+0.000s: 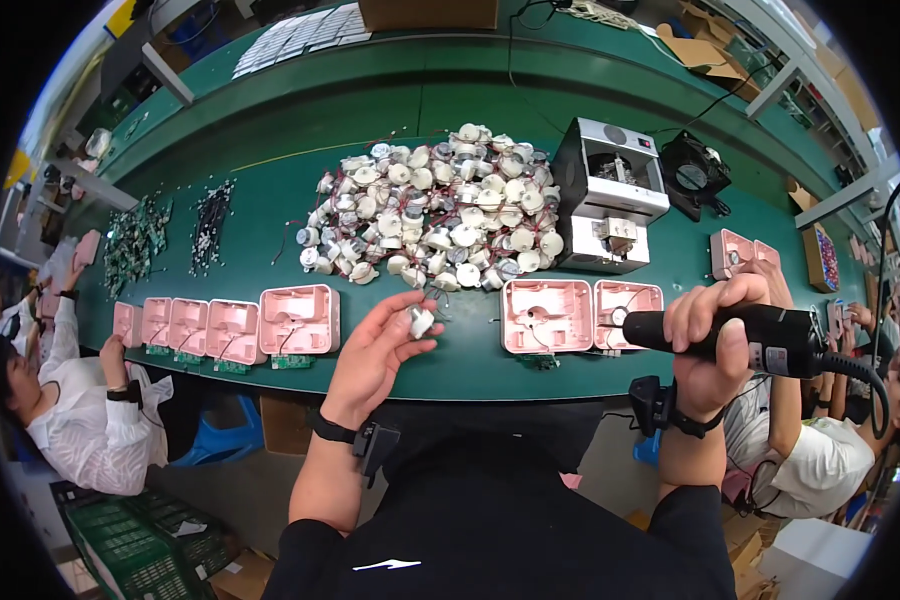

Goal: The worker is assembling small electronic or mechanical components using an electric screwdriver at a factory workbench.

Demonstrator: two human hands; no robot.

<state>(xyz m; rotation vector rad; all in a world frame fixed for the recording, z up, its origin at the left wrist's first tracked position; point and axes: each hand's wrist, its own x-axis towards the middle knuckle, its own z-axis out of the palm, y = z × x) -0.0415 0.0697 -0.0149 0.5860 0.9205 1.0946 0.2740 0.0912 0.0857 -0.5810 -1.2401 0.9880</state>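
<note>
My left hand (368, 350) is raised over the table's near edge. Between its thumb and fingers sits a small white-and-metal motor (421, 321) with thin wires. My right hand (715, 325) wraps round a black corded electric screwdriver (785, 338), held nearly level. The tool's nose points left, over a pink plastic housing (625, 293) with a round white part inside; whether it touches cannot be made out. Another open pink housing (547, 345) stands just left of that one. Beyond both hands lies a big heap of similar white motors (430, 205) with red wires.
Several pink housings (300, 345) line the left front edge, with green circuit boards (135, 240) behind. A silver-and-black machine (610, 190) and a black fan (695, 170) stand right of the heap. Co-workers sit at both sides, a white sleeve (120, 425) at left.
</note>
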